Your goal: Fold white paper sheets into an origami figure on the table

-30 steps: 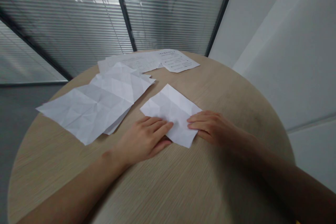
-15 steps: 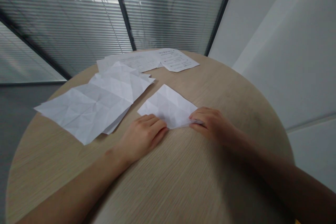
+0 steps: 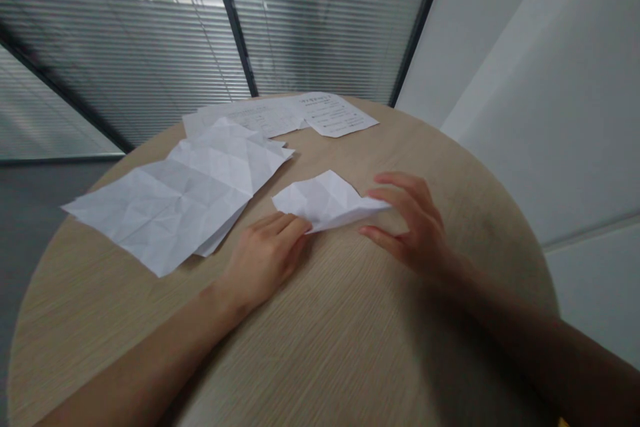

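A folded piece of white paper [image 3: 320, 203] lies creased and partly lifted near the middle of the round wooden table [image 3: 345, 327]. My left hand [image 3: 265, 257] rests flat at its lower left, fingertips on the paper's edge. My right hand [image 3: 410, 220] is spread wide at the paper's right end, with the pointed tip reaching between thumb and fingers. Neither hand grips the paper. A large creased white sheet [image 3: 175, 203] lies just left of my left hand, with more folded paper under it.
Printed paper sheets [image 3: 335, 115] lie at the table's far edge. Beyond the table stand a glass partition with slatted blinds [image 3: 125, 47] and a pale wall [image 3: 520, 100]. Grey floor [image 3: 45, 193] shows past the table's left edge.
My right hand has let go of the paper and its fingers have spread apart. The folded paper's right end has lifted into a point, and my left hand has moved slightly up the table.
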`<control>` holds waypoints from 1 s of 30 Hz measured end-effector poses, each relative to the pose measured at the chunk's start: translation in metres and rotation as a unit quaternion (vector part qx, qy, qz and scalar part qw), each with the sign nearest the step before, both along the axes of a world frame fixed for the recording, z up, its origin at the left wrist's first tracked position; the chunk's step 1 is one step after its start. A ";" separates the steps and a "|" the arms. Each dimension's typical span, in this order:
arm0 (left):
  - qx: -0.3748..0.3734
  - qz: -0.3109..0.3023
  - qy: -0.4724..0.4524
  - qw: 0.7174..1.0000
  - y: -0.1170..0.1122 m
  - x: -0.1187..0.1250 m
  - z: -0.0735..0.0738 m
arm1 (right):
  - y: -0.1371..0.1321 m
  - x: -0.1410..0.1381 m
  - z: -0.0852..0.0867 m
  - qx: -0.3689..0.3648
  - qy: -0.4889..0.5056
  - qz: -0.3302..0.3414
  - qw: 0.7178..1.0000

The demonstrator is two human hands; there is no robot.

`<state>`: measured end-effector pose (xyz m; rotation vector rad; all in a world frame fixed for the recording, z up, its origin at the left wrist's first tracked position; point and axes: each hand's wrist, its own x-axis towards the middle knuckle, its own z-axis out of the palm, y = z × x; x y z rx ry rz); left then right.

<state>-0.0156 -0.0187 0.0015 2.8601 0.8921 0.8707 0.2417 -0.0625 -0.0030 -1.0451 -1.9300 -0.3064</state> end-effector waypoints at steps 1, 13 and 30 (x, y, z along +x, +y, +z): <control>-0.036 0.025 -0.048 0.998 0.000 -0.001 0.001 | 0.001 0.001 0.001 0.018 0.028 -0.023 0.999; -0.482 0.077 -0.455 0.745 0.006 0.001 0.007 | -0.005 -0.006 -0.009 -0.113 -0.133 -0.048 0.983; -0.026 -0.065 0.031 0.997 -0.012 -0.009 0.005 | 0.006 0.003 -0.017 -0.218 -0.184 0.103 0.953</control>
